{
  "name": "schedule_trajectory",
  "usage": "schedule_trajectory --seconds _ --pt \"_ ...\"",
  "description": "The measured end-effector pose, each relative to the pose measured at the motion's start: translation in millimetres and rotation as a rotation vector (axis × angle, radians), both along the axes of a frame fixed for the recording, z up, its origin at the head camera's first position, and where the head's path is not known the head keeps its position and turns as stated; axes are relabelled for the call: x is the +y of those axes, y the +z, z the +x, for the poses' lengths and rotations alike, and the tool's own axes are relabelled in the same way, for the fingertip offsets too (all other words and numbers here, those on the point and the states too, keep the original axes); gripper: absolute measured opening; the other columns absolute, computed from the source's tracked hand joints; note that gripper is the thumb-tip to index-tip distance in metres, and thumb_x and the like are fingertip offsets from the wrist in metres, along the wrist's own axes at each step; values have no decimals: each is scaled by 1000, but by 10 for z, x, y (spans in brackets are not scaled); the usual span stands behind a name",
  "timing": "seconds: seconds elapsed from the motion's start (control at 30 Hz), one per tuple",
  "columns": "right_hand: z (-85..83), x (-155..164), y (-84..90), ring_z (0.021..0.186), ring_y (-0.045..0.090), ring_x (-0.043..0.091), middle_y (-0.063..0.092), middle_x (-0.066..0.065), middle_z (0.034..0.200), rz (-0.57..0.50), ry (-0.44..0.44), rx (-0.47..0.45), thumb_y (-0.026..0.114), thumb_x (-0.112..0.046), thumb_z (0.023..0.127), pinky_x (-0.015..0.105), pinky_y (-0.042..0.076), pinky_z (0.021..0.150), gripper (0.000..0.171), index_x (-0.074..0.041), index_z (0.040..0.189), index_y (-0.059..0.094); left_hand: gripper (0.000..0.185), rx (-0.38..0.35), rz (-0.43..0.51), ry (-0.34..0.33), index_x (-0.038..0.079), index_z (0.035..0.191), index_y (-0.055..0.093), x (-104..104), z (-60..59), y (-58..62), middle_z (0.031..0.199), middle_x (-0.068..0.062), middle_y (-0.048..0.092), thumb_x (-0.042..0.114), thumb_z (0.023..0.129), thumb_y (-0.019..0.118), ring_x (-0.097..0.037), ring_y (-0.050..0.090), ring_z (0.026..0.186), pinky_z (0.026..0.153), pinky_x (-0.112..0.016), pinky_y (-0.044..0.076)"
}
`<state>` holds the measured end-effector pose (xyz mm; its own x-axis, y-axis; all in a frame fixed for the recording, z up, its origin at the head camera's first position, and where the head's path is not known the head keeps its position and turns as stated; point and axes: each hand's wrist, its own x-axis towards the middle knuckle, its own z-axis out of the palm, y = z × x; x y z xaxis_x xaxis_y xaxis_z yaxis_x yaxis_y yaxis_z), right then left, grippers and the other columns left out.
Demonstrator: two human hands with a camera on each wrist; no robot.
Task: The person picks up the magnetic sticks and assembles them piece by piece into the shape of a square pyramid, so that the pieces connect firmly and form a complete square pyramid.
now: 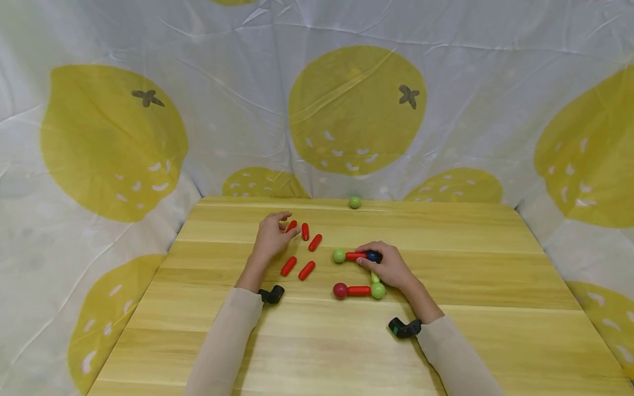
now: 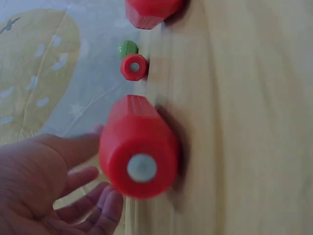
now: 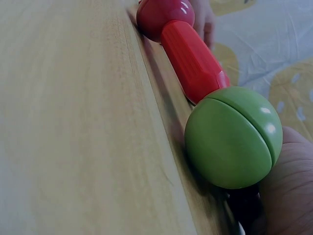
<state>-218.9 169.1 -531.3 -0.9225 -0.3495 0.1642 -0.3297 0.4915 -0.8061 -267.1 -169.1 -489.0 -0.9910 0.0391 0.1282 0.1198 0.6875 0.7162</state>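
My right hand grips the dark blue ball at a corner of a joined shape, with its fingertips near the adjoining red rod. That rod ends in a green ball. A yellow-green rod links the blue ball to another green ball, from which a red rod runs to a dark red ball. My left hand reaches over a loose red rod, thumb and fingers spread apart around it. In the left wrist view, a nearer red rod partly covers the fingers.
Several loose red rods lie between the hands, among them one red rod and another red rod. A lone green ball sits at the far edge of the wooden table. A lemon-print cloth hangs behind.
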Motion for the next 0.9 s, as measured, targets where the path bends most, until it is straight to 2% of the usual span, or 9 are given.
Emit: schedule_trajectory --seconds 0.23,0.43,0.57,0.7,0.9 --pt "11 -2 -8 115 66 25 73 3 118 -11 3 -11 78 -27 94 48 50 104 25 -22 118 77 46 -49 -16 46 1 133 66 11 -11 -44 121 -19 72 18 93 78 -33 72 107 92 -46 60" --pt "0 -3 7 116 65 26 73 4 119 -13 -4 -22 78 -28 94 49 50 105 24 -21 117 77 42 -50 -38 30 0 134 65 -32 22 -8 115 -17 75 15 96 73 -30 73 104 91 -45 60" --pt "-2 -1 6 121 64 31 72 7 123 -5 -3 -24 78 -27 94 53 50 107 27 -19 119 76 39 -41 -52 8 1 132 67 -38 125 68 112 -15 75 16 96 71 -28 73 100 87 -44 61" --pt "-11 12 -3 122 64 29 71 6 125 7 9 -21 79 -27 93 51 50 107 29 -18 121 75 31 -55 -4 -46 5 125 72 13 276 145 109 -11 75 18 96 70 -26 74 97 85 -41 62" --pt "-22 17 -12 116 65 25 73 2 120 9 24 3 79 -24 92 49 50 104 27 -22 119 76 31 -136 76 -141 5 123 73 140 492 205 106 -7 74 21 95 73 -21 72 96 86 -36 61"
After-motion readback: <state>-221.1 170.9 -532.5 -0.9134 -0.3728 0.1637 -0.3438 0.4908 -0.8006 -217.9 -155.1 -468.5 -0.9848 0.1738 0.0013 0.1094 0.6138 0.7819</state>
